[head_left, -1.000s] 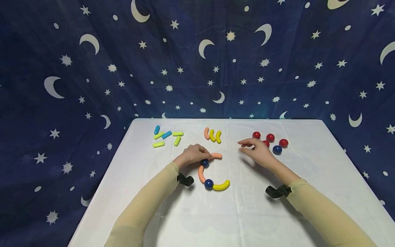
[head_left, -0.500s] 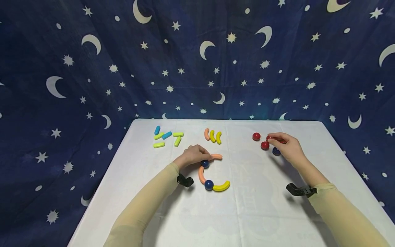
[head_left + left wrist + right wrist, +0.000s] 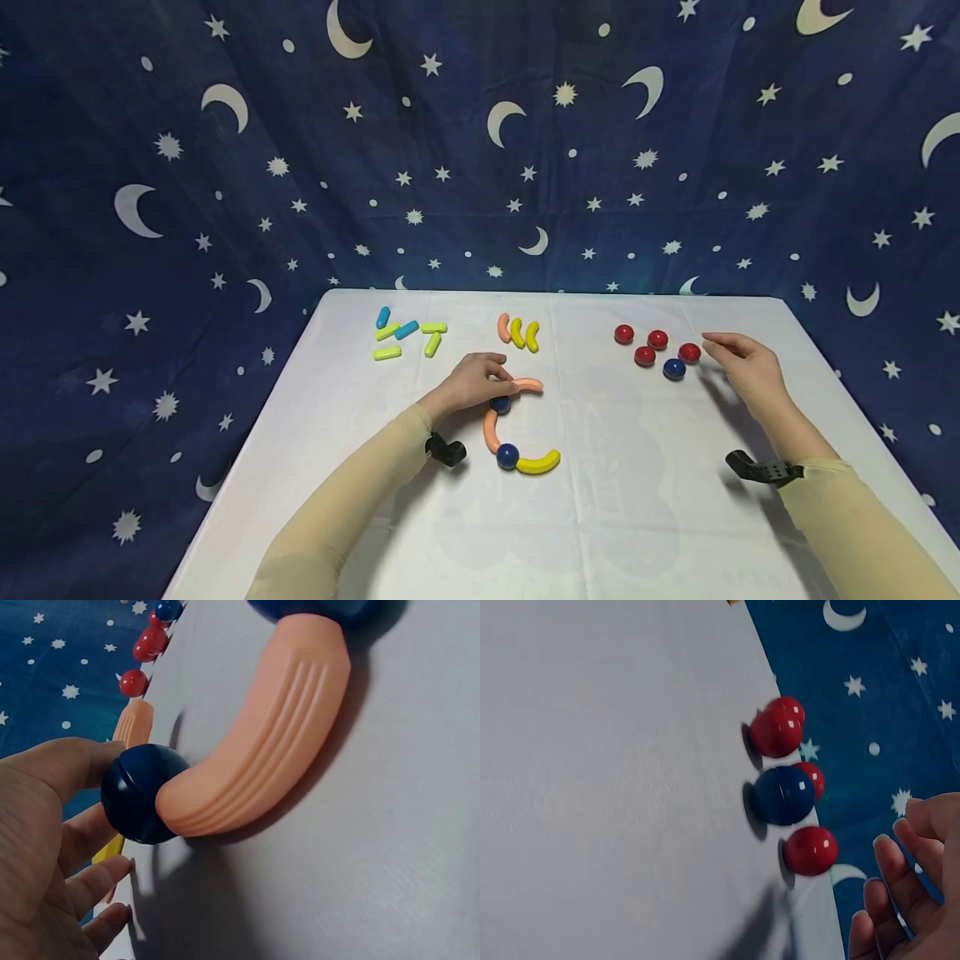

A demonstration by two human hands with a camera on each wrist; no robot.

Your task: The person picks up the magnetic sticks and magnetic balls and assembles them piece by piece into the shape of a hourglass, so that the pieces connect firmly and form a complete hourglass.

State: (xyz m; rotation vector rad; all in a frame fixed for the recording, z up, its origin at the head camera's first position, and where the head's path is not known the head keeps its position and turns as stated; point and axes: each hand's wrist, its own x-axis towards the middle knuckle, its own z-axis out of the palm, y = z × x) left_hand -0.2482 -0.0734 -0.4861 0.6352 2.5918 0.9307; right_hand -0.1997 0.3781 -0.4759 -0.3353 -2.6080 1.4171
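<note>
the far blue ball [image 3: 500, 405] sits beside my left hand [image 3: 471, 385], at the left bend of a curve on the white table [image 3: 637, 533]. it touches the near pink rod [image 3: 491, 432], which runs to the near blue ball [image 3: 507, 456] and, on the right, a curved yellow rod [image 3: 538, 462]. the far pink rod [image 3: 529, 385] reaches right from my left thumb, its meeting with the ball hidden. that thumb lies at the joint, my lower fingers spread; i cannot tell whether my forefinger grips too. a careless tug there could swivel the ball and break the line, since only the end faces seem to hold it. a dipped wrist could bring the black wrist mount [image 3: 446, 451] into the near pieces. far right, my right hand [image 3: 750, 371] hangs with fingers apart, holding nothing, just right of a red ball [image 3: 689, 353]. a nudge from that side could roll it left into the loose blue ball [image 3: 674, 369] and scatter the other red balls [image 3: 644, 357]. straight rods [image 3: 387, 353] at far left and more curved rods [image 3: 517, 332] at far centre lie apart from both hands.
</note>
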